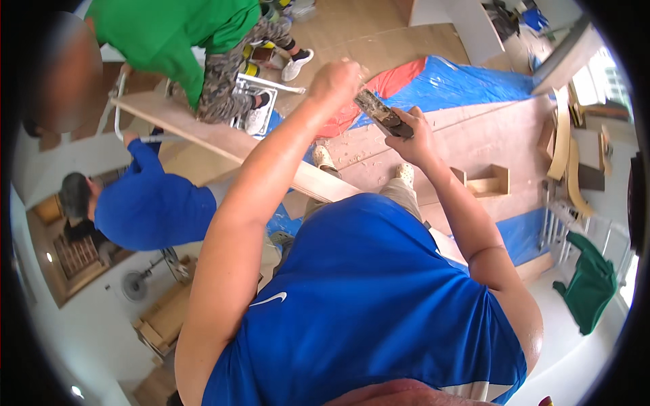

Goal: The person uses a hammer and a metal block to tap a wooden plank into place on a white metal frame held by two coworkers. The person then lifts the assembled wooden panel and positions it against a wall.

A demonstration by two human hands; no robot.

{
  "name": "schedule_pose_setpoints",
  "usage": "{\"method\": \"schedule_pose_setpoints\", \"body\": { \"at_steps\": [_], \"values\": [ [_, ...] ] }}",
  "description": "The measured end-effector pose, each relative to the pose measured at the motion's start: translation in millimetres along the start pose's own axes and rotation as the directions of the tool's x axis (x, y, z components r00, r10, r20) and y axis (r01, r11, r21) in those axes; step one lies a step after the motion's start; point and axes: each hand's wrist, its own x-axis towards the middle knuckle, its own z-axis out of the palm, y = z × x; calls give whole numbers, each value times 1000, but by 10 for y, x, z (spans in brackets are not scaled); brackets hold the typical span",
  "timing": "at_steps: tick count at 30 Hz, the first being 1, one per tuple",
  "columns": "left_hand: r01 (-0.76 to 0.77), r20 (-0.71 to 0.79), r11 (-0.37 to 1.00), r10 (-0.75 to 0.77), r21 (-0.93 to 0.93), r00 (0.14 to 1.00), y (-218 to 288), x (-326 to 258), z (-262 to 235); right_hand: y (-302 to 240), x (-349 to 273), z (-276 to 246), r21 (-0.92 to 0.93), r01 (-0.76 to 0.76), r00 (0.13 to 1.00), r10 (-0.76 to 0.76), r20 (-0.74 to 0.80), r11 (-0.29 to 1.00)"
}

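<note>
In my right hand [418, 139] is a dark, worn hand plane [380, 110], gripped at its near end and tilted up in front of me. Its face looks scuffed and dusty. My left hand [336, 82] is beside the plane's far end, fingers curled in; whatever they pinch is too small to name. Below my left arm, a long pale wooden board [196, 139] runs from the far left to near my waist. Pale wood shavings [359, 157] lie on the floor sheet around my light clogs [404, 174].
A person in green [176, 40] bends over the board's far end, by a white metal stool [261, 101]. Another person in blue [152, 210] is at my left. Blue sheeting [467, 84], a small wooden box [487, 183] and a stepladder [558, 223] are to my right.
</note>
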Motion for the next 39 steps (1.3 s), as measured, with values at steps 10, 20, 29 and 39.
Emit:
{"method": "schedule_pose_setpoints", "body": {
  "at_steps": [10,20,29,39],
  "values": [
    [-325,-393,946,303,9,868,373,-37,83,699,-116,283,750,-438,834,88,545,-495],
    [-51,-384,841,-191,-538,903,-368,-680,46,362,274,387,795,-459,861,22,508,-397],
    [158,-647,947,-309,-281,697,-589,-1850,-18,-433,712,1330,492,119,871,-328,365,863],
    [529,-722,752,-609,-393,329,-2666,-2788,143,-2236,1366,3926,360,756,512,-836,195,547]
  ]
}}
